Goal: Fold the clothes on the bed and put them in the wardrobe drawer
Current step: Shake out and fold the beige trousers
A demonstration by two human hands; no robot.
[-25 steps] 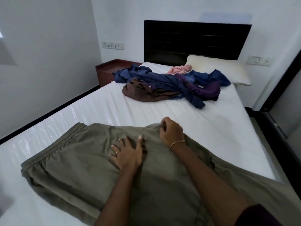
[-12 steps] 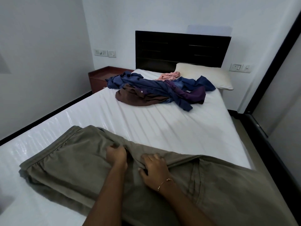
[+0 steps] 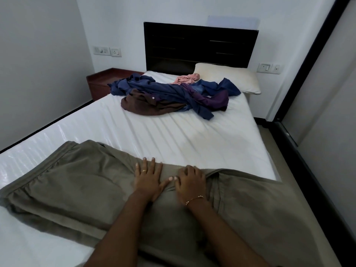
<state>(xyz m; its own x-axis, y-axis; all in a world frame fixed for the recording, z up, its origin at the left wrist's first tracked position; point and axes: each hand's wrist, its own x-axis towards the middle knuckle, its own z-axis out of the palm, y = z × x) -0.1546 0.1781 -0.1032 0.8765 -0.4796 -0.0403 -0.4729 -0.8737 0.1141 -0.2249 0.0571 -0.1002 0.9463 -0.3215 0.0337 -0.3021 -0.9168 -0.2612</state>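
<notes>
Trousers (image 3: 81, 191), olive-green, lie spread across the near end of the bed (image 3: 173, 135), running from its left edge to its right edge, where the cloth hangs over the side; I see both hands resting on them near their far edge. The left hand (image 3: 148, 180) lies flat with straight, spread fingers (image 3: 144, 166), palm down, pressing the cloth; a ring shows on one finger; it grips nothing. The right hand (image 3: 190, 182) sits just beside it, thumbs nearly touching; its fingers (image 3: 189, 169) are bent over a raised fold of the cloth, though I cannot tell whether they pinch it or only press on it; a thin bracelet circles that wrist.

Farther up the bed, well apart from the trousers, a pile (image 3: 173, 97) of unfolded clothes lies on the white sheet: dark blue pieces, a brown one at the near left, a purple one at the right, a small pink one at the far side. A pillow (image 3: 227, 78) lies at the head, just beyond the pile, against a black headboard (image 3: 200, 45). A reddish-brown nightstand (image 3: 104, 81) stands left of the bed in the corner; wall sockets (image 3: 107, 51) sit above it.
</notes>
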